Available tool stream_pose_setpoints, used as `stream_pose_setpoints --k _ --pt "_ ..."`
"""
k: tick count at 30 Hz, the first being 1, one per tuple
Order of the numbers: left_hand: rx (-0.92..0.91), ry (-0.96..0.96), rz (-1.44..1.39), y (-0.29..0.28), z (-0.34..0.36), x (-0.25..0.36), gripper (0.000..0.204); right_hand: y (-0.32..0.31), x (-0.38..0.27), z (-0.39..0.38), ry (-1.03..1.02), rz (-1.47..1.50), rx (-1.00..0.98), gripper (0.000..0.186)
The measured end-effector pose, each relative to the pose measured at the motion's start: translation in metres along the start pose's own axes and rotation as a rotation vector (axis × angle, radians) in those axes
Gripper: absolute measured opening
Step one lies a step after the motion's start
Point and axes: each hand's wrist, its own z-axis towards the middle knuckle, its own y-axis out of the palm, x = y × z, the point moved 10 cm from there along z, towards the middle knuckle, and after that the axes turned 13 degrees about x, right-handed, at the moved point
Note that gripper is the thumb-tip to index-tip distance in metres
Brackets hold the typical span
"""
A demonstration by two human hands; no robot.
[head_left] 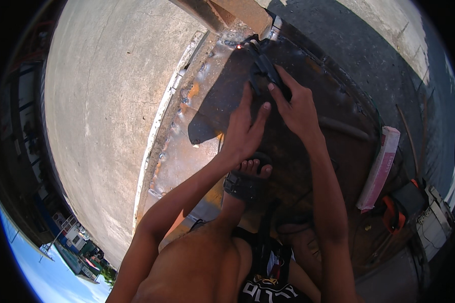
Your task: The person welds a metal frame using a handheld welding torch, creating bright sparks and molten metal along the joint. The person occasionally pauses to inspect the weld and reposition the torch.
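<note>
My right hand [297,104] grips a black welding electrode holder [264,64], its far end up against the rusty steel beam [225,17]. A small glowing spot [239,46] shows beside the holder's tip, at the joint between beam and plate. My left hand [243,129] is just left of the holder, thumb and index finger apart, the index fingertip close to the holder's lever [254,83]; its other fingers are mostly hidden. I cannot tell if that fingertip touches the lever. Both hands are over a steel plate [172,169] with weld marks and rust along its edges.
My sandalled foot [250,169] rests on the plate below my left hand. A long pink-and-white box [380,169] lies at the right edge, near a black-and-orange object [407,204]. Thin rods [408,134] lie farther right. Concrete ground [101,101] spreads to the left.
</note>
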Motion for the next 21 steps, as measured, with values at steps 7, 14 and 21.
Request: stream_pose_setpoints --k 7,14,21 --pt "-0.018 -0.032 -0.075 0.008 -0.014 0.011 0.071 -0.021 0.007 -0.014 0.058 -0.024 0.008 0.046" --pt "-0.073 -0.119 -0.14 0.026 -0.018 0.021 0.066 -0.047 0.015 -0.032 0.176 -0.002 0.113 0.045" --pt "0.013 -0.112 -0.243 0.023 0.005 0.014 0.058 -0.023 0.016 -0.041 0.326 0.17 0.254 0.045"
